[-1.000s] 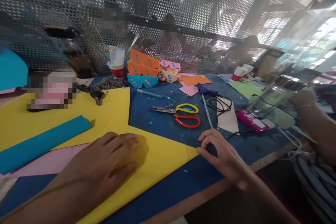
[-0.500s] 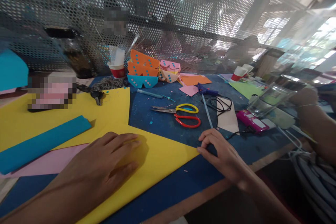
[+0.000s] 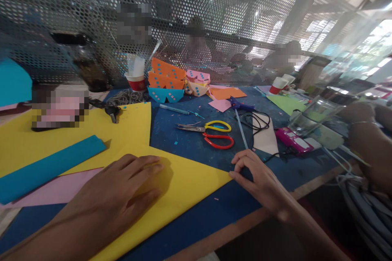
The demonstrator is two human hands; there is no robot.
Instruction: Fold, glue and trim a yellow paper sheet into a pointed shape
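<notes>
A yellow paper sheet [image 3: 190, 183], folded to a pointed corner on the right, lies on the blue tabletop in front of me. My left hand [image 3: 128, 187] rests on it with the fingers spread and slightly bent. At the sheet's right tip, my right hand [image 3: 254, 173] pinches the corner between thumb and fingers. Scissors [image 3: 203, 129] with one yellow and one red handle lie beyond the sheet, blades apart. Left of my left hand, a blue folded paper strip [image 3: 52, 167] lies over pink paper [image 3: 61, 187] and more yellow paper [image 3: 128, 126].
Orange, blue and pink paper pieces [image 3: 167, 79] stand by the perforated metal screen [image 3: 220, 16]. A glue gun [image 3: 241, 106] with a cable lies at centre right. Nearby are a pink box [image 3: 294, 142], a clear container [image 3: 318, 114] and another person's arm [image 3: 364, 138]. Keys [image 3: 112, 112] lie at left.
My hands and the yellow sheet stay where they were. At the right edge, the other person's arms have shifted a little.
</notes>
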